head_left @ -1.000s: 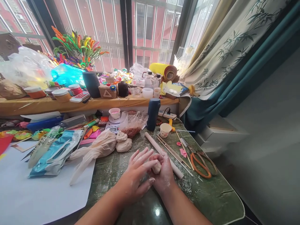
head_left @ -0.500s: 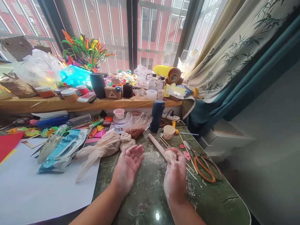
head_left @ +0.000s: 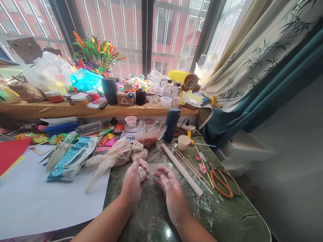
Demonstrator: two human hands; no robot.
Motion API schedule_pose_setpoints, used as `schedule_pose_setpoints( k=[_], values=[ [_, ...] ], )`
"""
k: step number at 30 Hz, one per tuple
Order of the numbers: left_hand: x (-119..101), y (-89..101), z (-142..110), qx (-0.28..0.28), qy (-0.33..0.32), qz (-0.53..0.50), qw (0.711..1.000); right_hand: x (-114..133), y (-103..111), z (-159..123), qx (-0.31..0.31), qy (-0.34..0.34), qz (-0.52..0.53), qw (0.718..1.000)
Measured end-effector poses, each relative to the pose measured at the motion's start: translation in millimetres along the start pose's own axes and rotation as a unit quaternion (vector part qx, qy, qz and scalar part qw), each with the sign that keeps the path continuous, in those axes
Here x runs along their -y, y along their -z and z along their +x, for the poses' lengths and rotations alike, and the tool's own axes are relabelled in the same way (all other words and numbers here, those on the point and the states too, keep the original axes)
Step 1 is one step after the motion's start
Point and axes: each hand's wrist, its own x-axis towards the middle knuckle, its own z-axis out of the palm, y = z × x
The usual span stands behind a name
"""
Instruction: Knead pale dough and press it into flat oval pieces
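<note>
A pale ball of clay or dough (head_left: 142, 174) rests in my left hand (head_left: 133, 183), whose fingers curl round it above the table. My right hand (head_left: 173, 193) is a short way to the right, fingers apart and nothing in it. White residue coats both hands. Just beyond my left hand sit larger pale lumps of the same stuff (head_left: 140, 154), beside a thin plastic bag (head_left: 113, 153). A pale rolling pin (head_left: 181, 169) lies slantwise to the right of my right hand, with thin wooden sticks (head_left: 193, 166) alongside.
Orange-handled scissors (head_left: 222, 183) lie at the table's right side. A paper cup (head_left: 183, 142) and a dark blue cylinder (head_left: 171, 125) stand toward the back. White paper (head_left: 63, 205) and a blue packet (head_left: 73, 161) cover the left. Crowded jars and bags fill the windowsill (head_left: 101, 112).
The clay ball has passed from my right hand to my left, whose fingers have closed round it. My right hand has opened and shifted left, uncovering the rolling pin. The view has moved slightly.
</note>
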Motion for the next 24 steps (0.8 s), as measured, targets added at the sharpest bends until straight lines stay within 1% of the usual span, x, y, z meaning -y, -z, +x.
schedule_pose_setpoints(
  k=[1,2,3,4,5,6,7,8,9,10,11,13,15,17,19,20,22,23,24],
  values=[
    [0,-1.5,-2,0.005,-0.006,-0.006,1.0,0,-1,-2,-0.005,0.0,0.002,1.0],
    [1,-3.0,-4,0.009,0.0,-0.026,1.0,2,-2,-6,-0.01,0.025,-0.021,0.999],
    [1,-4.4,-5,0.013,0.02,-0.056,0.998,5,-3,-10,-0.017,0.072,-0.065,0.995],
    [2,-5.5,-7,0.017,0.048,-0.089,0.995,8,-3,-14,-0.015,0.134,-0.123,0.983],
    [4,-6.2,-8,0.018,0.078,-0.119,0.99,12,-3,-19,0.0,0.198,-0.185,0.963],
    [5,-6.5,-9,0.018,0.105,-0.142,0.984,14,-4,-22,0.031,0.254,-0.24,0.936],
    [7,-6.5,-11,0.019,0.128,-0.156,0.979,17,-4,-25,0.073,0.292,-0.286,0.91],
    [9,-6.2,-12,0.024,0.149,-0.165,0.975,18,-5,-25,0.114,0.311,-0.323,0.887],
    [10,-5.9,-13,0.034,0.168,-0.17,0.971,18,-5,-25,0.143,0.313,-0.351,0.871],
    [11,-5.5,-14,0.049,0.184,-0.173,0.966,18,-5,-23,0.154,0.305,-0.373,0.863],
    [11,-5.2,-16,0.067,0.198,-0.174,0.962,17,-4,-21,0.147,0.292,-0.387,0.862],
    [11,-4.5,-17,0.1,0.21,-0.177,0.956,13,-1,-16,0.103,0.268,-0.394,0.873],
    [9,-3.3,-16,0.119,0.205,-0.183,0.954,9,2,-14,0.063,0.25,-0.383,0.887],
    [9,-1.3,-13,0.121,0.197,-0.191,0.954,9,7,-13,0.043,0.242,-0.371,0.895],
    [10,0.8,-9,0.111,0.191,-0.201,0.954,17,14,-8,0.045,0.246,-0.371,0.894],
    [11,1.6,-7,0.102,0.189,-0.206,0.955,25,19,-2,0.05,0.255,-0.378,0.889],
    [13,2.6,-5,0.08,0.183,-0.215,0.956,49,32,21,0.053,0.275,-0.419,0.864],
    [13,2.7,-4,0.07,0.18,-0.218,0.957,63,39,38,0.045,0.287,-0.46,0.839],
    [14,2.7,-4,0.063,0.179,-0.221,0.957,78,47,57,0.022,0.282,-0.523,0.804]
  ],
)
